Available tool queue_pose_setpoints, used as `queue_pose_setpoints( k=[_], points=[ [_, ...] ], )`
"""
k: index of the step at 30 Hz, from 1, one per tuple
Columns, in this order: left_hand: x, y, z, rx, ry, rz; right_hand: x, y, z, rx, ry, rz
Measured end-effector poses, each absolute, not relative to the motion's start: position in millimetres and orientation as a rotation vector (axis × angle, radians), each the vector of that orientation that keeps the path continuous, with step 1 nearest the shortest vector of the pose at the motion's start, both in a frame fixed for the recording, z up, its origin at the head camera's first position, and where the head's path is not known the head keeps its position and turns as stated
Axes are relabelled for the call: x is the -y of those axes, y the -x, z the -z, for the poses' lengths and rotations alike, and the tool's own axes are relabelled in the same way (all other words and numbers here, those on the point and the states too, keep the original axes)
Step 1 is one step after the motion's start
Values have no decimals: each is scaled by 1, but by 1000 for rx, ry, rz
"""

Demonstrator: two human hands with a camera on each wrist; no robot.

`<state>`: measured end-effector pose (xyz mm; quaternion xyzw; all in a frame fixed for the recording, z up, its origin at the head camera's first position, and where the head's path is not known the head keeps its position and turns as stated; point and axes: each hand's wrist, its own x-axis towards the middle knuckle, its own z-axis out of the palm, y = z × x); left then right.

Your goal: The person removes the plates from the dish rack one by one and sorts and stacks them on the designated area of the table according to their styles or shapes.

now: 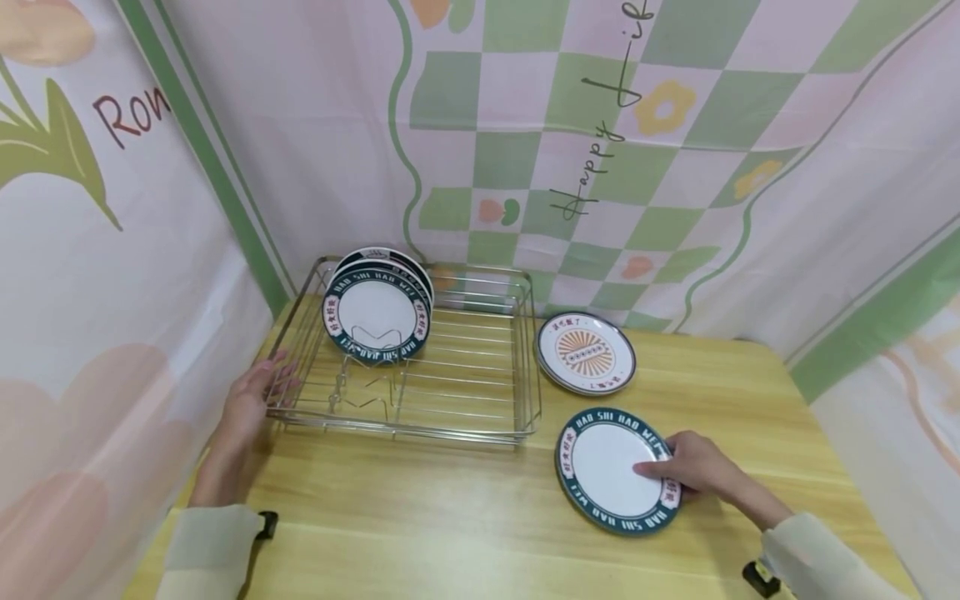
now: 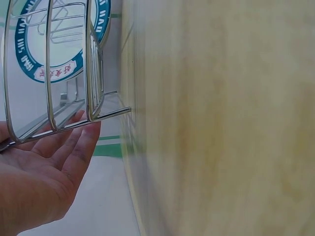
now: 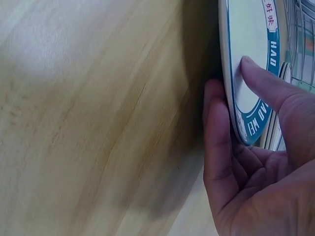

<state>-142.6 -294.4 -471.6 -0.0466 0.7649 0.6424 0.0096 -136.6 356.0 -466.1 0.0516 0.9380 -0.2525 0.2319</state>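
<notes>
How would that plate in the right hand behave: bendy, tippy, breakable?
Probably stiff: the plate looks flat though the right hand pinches only one side. That one-sided grip may let the far side dip. Its round outline suggests it might roll if stood on edge. Whether it would break, I can't tell; the material isn't clear.

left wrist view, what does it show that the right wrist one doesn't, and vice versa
Only the left wrist view shows the left hand at one end of the wire rack and the lettered face of the standing plate in it. Only the right wrist view shows the right hand gripping a teal-rimmed plate. Both show part of the wire rack and the wooden table.
</notes>
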Motion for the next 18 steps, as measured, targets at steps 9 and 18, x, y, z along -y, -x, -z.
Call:
queue_pose_setpoints(
  k=[9, 18],
  points=[
    [294, 144, 473, -2373, 167, -2026, -356, 140, 468, -2635, -71, 522],
    [294, 144, 473, -2379, 152, -2054, -357, 141, 463, -2662, -45, 447]
  ],
)
